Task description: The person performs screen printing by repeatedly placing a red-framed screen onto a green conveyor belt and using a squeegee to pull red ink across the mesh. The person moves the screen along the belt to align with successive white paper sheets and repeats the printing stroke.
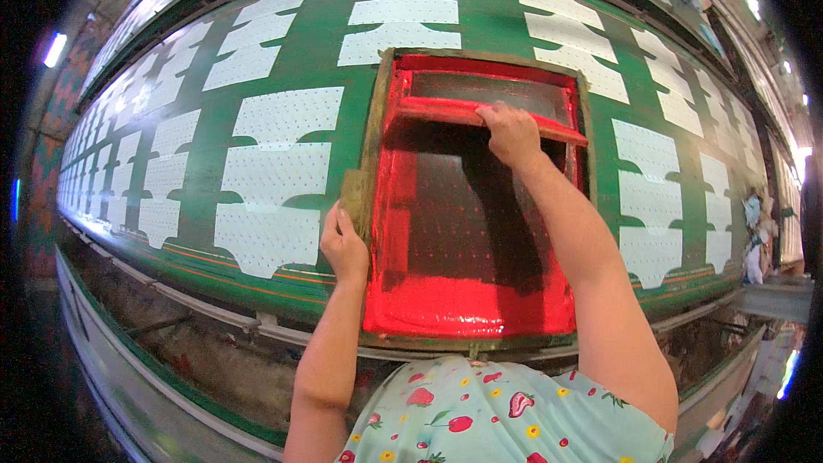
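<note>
A screen-printing frame (480, 57) with a wooden rim lies on the green table in front of me. Its mesh is dark in the middle, and a wide band of wet red ink (454, 309) covers the end nearest me. My right hand (512, 135) is closed over a long red squeegee (441, 111), which lies across the mesh toward the far end, tilted slightly down to the right. At the frame's left side, my left hand (345, 247) grips a wooden tab (353, 190) that sticks out from the rim. Its fingers are partly hidden.
White, finely dotted cut fabric pieces (274, 167) lie in rows along the green table (193, 219), on both sides of the frame and beyond it. A metal rail (283, 333) runs along the near edge. Crumpled cloth (756, 236) hangs at the far right end.
</note>
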A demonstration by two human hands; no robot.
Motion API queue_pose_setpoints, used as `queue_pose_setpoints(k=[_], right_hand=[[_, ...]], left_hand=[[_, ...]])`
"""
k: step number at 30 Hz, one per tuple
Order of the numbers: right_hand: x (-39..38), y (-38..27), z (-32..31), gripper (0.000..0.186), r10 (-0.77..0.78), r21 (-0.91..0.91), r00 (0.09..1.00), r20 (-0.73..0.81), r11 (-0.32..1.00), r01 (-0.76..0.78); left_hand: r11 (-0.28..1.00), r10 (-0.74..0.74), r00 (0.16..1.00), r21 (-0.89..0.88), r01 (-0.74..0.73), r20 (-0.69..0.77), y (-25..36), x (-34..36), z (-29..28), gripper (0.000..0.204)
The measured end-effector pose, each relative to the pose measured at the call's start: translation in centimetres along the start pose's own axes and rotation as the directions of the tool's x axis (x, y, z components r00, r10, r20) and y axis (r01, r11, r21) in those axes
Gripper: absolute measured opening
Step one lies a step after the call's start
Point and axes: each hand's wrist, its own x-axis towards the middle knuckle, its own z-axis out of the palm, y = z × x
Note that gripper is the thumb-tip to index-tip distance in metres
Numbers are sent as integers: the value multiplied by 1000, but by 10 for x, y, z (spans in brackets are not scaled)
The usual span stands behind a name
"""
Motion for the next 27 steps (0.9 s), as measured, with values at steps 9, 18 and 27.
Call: queue_pose_setpoints(k=[9,18,27], right_hand=[[95,66,10,41,79,3,963,256,997,-82],[96,88,23,49,56,30,985,163,998,-61],[116,94,6,42,61,8,931,359,998,-69]], left_hand=[[996,-67,996,48,70,-57,8,-2,4,33],[994,-100,994,47,101,-33,6,-2,4,36],[990,-132,991,-51,131,-7,-3,1,4,36]])
